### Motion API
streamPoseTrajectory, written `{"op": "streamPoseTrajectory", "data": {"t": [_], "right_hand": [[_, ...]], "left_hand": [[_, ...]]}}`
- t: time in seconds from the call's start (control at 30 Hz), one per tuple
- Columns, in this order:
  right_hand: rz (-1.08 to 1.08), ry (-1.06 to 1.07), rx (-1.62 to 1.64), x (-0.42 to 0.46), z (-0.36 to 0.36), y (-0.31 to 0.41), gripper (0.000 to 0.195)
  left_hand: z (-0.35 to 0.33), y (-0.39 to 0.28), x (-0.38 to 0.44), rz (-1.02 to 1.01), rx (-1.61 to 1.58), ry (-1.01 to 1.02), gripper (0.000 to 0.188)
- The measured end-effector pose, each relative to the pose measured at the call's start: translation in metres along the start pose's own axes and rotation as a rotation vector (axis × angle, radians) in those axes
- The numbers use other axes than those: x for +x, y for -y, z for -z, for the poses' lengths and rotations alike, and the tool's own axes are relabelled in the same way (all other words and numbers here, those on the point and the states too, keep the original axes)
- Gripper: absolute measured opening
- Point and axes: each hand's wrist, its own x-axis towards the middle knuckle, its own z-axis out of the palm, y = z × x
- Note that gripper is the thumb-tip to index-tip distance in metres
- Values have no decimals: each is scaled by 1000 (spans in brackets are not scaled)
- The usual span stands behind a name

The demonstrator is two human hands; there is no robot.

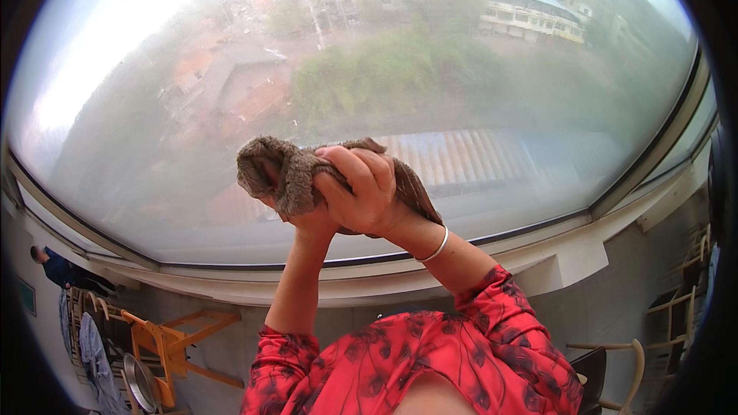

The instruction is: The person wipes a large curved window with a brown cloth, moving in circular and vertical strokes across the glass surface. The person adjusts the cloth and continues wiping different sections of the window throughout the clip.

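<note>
Both of my hands grip a crumpled brown plush cloth (293, 184) in front of a large window pane (190, 207). My right hand (363, 190) presses its fingers into the folds, and a flap of cloth hangs down along that wrist, which wears a pale bangle. Lower and to the left, my left hand (311, 219) holds the cloth from beneath; its fingers are mostly hidden by the folds. The glass looks hazy and streaked. Whether the cloth touches the glass is hard to tell.
A window sill (369, 291) runs below the pane. At lower left are an orange wooden stool (167, 346), a metal basin (140, 380) and draped grey cloth (98, 357). Farther left stands a person (63, 268). A wooden chair (634, 357) is at lower right.
</note>
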Motion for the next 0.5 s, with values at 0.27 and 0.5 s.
{"op": "streamPoseTrajectory", "data": {"t": [0.27, 0.5], "right_hand": [[77, 234, 72, -117, 23, 13, 8], [113, 370, 21, -161, 52, -19, 15]], "left_hand": [[-35, 74, -185, -599, 170, 287, 36], [20, -21, -104, -135, -356, 161, 50]]}}
